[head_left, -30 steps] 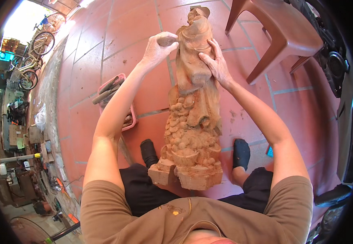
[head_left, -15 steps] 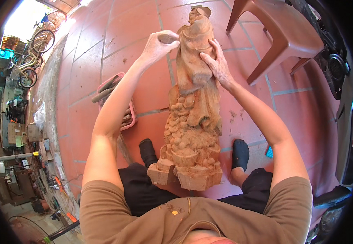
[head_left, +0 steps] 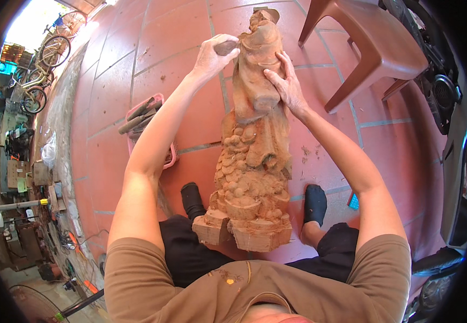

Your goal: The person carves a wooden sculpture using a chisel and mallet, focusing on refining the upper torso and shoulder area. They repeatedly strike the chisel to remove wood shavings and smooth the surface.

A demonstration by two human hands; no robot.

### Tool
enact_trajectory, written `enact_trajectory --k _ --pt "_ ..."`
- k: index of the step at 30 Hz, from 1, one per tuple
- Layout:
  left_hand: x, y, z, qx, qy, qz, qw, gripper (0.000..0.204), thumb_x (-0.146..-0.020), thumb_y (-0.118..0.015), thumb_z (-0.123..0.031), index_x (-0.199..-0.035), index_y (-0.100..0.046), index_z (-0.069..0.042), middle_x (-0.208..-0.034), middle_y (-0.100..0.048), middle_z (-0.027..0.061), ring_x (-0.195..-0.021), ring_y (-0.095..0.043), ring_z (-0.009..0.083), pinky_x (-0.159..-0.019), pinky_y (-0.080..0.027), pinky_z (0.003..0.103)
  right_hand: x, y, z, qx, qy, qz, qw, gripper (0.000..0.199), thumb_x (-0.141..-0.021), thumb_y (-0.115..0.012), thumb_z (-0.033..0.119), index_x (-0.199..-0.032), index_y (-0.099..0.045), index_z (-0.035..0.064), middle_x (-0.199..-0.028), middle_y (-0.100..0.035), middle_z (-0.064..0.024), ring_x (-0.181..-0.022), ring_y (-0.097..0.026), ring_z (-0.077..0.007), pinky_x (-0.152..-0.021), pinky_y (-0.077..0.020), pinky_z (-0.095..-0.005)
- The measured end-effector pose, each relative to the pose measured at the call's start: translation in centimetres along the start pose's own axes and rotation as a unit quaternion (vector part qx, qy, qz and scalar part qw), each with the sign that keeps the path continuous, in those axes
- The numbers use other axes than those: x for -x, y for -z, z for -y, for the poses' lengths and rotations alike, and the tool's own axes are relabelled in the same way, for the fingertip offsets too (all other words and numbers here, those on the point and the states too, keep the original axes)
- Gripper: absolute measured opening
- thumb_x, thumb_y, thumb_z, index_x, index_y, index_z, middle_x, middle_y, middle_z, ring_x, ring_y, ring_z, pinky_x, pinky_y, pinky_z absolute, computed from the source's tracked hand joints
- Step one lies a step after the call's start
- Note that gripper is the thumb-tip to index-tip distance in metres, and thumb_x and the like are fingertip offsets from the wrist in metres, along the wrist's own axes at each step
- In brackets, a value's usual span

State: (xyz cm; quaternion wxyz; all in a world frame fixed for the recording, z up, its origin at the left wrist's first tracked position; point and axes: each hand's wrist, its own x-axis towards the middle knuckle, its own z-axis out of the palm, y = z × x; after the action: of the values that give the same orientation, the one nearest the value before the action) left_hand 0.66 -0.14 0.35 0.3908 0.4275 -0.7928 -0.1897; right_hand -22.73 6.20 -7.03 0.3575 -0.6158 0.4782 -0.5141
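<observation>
A carved wooden statue (head_left: 255, 151) lies on its back on the floor, its head away from me and its broad, knobbly base between my feet. My left hand (head_left: 215, 55) is closed on a small dark brown piece that looks like folded sandpaper (head_left: 225, 48). Those fingertips meet the left edge of the figure's upper body. On the opposite side, my right hand (head_left: 287, 86) grips the statue, with the thumb across its front and the fingers along its right edge.
A pink basket (head_left: 172, 157) of carving tools with dark handles stands left, partly behind my left forearm. A brown plastic stool (head_left: 373, 48) is at the far right, by dark machinery. Bicycles (head_left: 56, 51), clutter and a fan (head_left: 34, 307) line the left side. Dust spots the red tiles.
My left hand has turned slightly and shifted a little up along the statue's edge, showing more of the dark piece. My right hand keeps its place on the wood.
</observation>
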Motion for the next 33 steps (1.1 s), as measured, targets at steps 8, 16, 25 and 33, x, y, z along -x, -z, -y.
enact_trajectory --k 8,16,25,33 --pt "0.8 2.7 -1.8 0.025 0.118 0.063 0.991 0.023 -0.09 -0.076 -0.016 -0.111 -0.073 -0.007 -0.099 -0.075 0.0028 -0.094 -0.068 0.0106 -0.086 -0.054 0.029 0.1 0.3 -0.2 -0.008 -0.003 -0.004 1.0 0.081 -0.088 -0.072 0.045 -0.15 -0.04 0.0039 -0.163 -0.025 -0.0231 -0.15 -0.029 -0.0363 -0.121 -0.0274 -0.0421" --pt "-0.7 -0.8 0.8 -0.018 0.034 -0.044 0.998 0.023 -0.09 -0.076 -0.015 -0.112 -0.073 -0.008 -0.104 -0.075 0.0035 -0.098 -0.068 0.0112 -0.087 -0.054 0.029 -0.1 -0.1 0.3 0.002 0.003 0.003 1.0 0.081 -0.089 -0.071 0.046 -0.15 -0.04 0.0038 -0.163 -0.025 -0.0229 -0.151 -0.028 -0.036 -0.121 -0.0273 -0.0422" --pt "3.1 2.6 0.8 0.053 0.123 0.003 0.991 0.021 -0.087 -0.079 -0.017 -0.105 -0.074 -0.009 -0.097 -0.075 0.0032 -0.093 -0.068 0.0128 -0.085 -0.054 0.031 0.0 0.2 0.0 0.0 -0.007 -0.002 1.0 0.082 -0.088 -0.071 0.047 -0.15 -0.04 0.0037 -0.163 -0.025 -0.0228 -0.15 -0.03 -0.0357 -0.121 -0.0281 -0.0419" --pt "-0.4 -0.2 0.0 0.349 0.225 -0.118 0.902 0.044 -0.096 -0.07 -0.026 -0.123 -0.06 0.007 -0.121 -0.066 0.0151 -0.103 -0.071 0.0287 -0.095 -0.057 0.036 0.0 0.4 0.4 0.008 -0.003 0.006 1.0 0.081 -0.088 -0.071 0.045 -0.151 -0.04 0.0036 -0.163 -0.025 -0.0231 -0.15 -0.029 -0.0363 -0.121 -0.0276 -0.0418"
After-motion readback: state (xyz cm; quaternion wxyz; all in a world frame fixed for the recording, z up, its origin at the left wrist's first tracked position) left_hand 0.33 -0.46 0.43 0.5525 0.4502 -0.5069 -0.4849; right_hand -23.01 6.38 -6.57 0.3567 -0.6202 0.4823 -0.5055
